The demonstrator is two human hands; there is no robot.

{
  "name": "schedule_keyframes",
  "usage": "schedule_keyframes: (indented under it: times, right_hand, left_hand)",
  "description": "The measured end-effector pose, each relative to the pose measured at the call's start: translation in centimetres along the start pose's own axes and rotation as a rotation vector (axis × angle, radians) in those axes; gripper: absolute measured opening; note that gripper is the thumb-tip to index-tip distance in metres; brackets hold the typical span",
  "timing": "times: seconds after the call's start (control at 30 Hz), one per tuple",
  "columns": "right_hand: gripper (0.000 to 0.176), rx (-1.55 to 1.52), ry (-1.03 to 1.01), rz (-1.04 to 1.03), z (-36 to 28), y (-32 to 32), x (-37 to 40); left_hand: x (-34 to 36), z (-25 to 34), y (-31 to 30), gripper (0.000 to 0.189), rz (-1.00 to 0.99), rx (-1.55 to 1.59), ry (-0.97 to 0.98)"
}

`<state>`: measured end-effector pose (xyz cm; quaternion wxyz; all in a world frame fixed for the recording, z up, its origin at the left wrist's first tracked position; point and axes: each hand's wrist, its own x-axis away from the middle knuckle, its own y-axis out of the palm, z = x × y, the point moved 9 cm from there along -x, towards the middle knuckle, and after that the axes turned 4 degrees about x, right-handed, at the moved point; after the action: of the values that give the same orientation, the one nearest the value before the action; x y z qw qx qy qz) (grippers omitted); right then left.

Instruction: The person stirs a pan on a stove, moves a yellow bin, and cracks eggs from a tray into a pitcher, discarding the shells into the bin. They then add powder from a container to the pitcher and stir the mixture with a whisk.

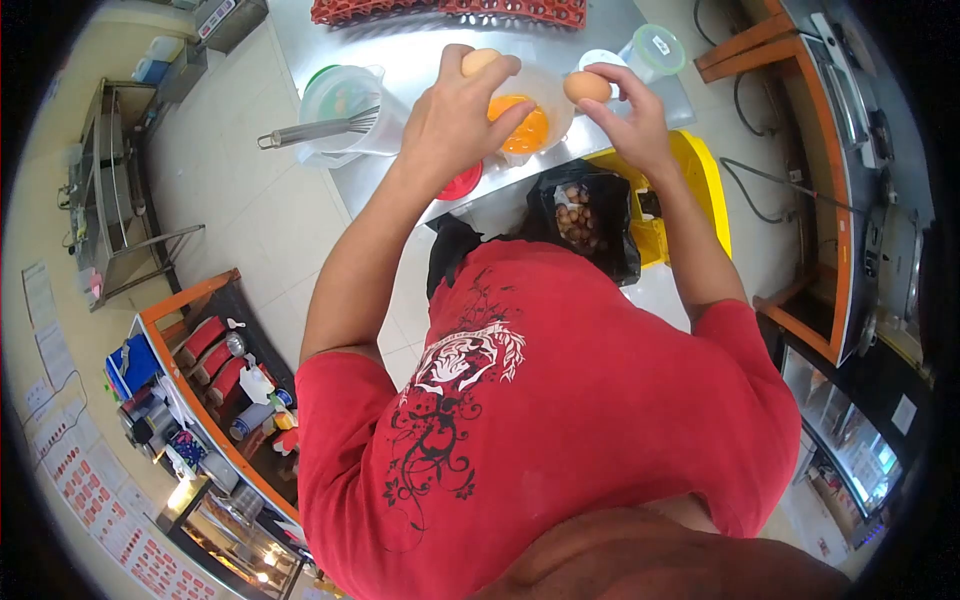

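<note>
My left hand (447,118) curls its fingers around a pale brown egg (480,62), above the left side of a translucent bowl (562,110). Orange-yellow yolks (522,130) lie in the bowl. Over the bowl's right edge, my right hand (637,118) pinches a brown egg (586,87) between thumb and fingers. Both eggs look whole from here. A metal whisk (320,131) rests across a translucent plastic jug (345,105) to the left of my left hand.
Red egg trays (450,12) sit at the far edge of the steel table (420,55). A green-lidded tub (655,52) stands right. A red container (461,183) is near the front edge. Below are a black bag (620,235) holding eggshells (577,218) and a yellow crate (708,190).
</note>
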<state>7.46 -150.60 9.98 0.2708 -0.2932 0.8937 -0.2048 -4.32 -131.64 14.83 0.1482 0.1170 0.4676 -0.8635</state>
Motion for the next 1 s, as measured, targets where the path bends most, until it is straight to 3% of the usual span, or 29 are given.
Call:
schedule_keyframes:
  times: [0.13, 0.23, 0.33, 0.43, 0.53, 0.67, 1.0]
  right_hand:
    - [0.041, 0.187, -0.042, -0.045, 0.5, 1.2, -0.3]
    - [0.040, -0.007, -0.068, 0.039, -0.2, 0.5, -0.1]
    - [0.042, 0.209, 0.012, -0.118, 0.2, 1.4, -0.9]
    - [0.045, 0.035, 0.066, -0.113, -0.9, 1.2, -1.6]
    - [0.043, -0.385, 0.226, -0.226, -0.3, 4.0, -2.4]
    - [0.041, -0.266, 0.266, -0.437, -1.9, 6.1, -3.5]
    - [0.046, -0.062, 0.276, -0.460, -1.0, 7.7, -3.8]
  left_hand:
    - [0.4, -0.1, 0.7, 0.046, -0.041, -0.006, -0.025]
    - [-0.2, 0.1, 0.5, 0.049, -0.049, -0.061, -0.010]
    - [0.0, 0.5, 1.2, 0.052, -0.102, -0.084, -0.020]
    - [-0.8, 0.2, 1.6, 0.054, -0.108, -0.121, -0.007]
    - [-0.8, 0.2, 2.2, 0.055, -0.136, -0.132, 0.016]
    - [-1.0, -0.4, 2.4, 0.053, -0.175, -0.157, 0.029]
    - [-0.7, -1.9, 2.9, 0.051, -0.202, -0.164, 0.019]
